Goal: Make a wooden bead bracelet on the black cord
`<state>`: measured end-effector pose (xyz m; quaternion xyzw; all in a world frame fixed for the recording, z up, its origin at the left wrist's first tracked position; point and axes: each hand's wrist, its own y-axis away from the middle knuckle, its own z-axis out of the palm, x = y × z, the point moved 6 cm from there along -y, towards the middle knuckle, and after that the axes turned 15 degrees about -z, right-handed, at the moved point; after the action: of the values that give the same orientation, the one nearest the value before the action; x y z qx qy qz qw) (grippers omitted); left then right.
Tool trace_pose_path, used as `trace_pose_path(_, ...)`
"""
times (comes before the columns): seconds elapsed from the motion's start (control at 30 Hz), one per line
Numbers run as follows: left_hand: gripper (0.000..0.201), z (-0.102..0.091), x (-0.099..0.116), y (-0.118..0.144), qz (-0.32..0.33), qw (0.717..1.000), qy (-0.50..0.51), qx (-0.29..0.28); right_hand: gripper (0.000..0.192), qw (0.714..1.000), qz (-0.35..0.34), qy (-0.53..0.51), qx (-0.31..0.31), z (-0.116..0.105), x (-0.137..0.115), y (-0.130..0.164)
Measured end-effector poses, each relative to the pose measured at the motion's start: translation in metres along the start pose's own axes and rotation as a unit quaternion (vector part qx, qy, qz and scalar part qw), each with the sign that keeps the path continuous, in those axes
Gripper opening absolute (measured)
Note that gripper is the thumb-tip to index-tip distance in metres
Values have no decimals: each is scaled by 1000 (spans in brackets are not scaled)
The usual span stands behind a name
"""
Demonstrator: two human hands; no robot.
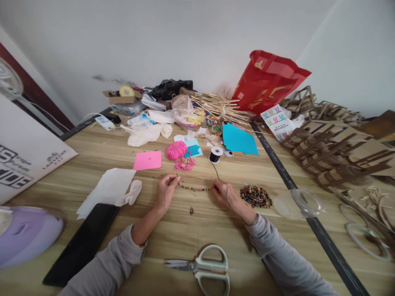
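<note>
A string of small multicoloured beads (195,189) hangs in a shallow curve between my two hands, just over the table. My left hand (167,188) pinches its left end between thumb and fingertips. At the other end, my right hand (226,193) is closed on the cord by the last beads. Black cord runs from there up to a spool (216,154) standing behind. A few loose beads (191,211) lie below the strand. Beside my right hand is a heap of mixed beads (256,196).
Scissors (197,265) lie near the front edge, blades pointing left. A black tablet-like slab (83,242) and white paper (106,191) are on the left. Pink yarn (176,150), a pink card (147,160) and blue sheets (240,139) lie behind. Wooden baskets (336,174) crowd the right.
</note>
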<state>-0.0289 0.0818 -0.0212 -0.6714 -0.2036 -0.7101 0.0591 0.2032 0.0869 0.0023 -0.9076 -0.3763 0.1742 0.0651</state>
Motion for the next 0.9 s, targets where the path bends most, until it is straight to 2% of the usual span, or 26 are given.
trace_pose_path(0.27,21,-1,-2,-2,-2,1000,-1,13,13,1000,-24,-2,-6,-5,4,0)
trace_pose_path(0.4,21,-2,-3,-3,2,1000,0,10,15,999,-39,-19,15,-4,10,-2)
trace_pose_path(0.6,22,-2,-3,-2,2,1000,-7,9,15,994,-44,-79,63,-11,12,-4)
trace_pose_path(0.9,24,0,2,2,-13,999,34,-5,10,982,-25,-168,86,-24,10,-7)
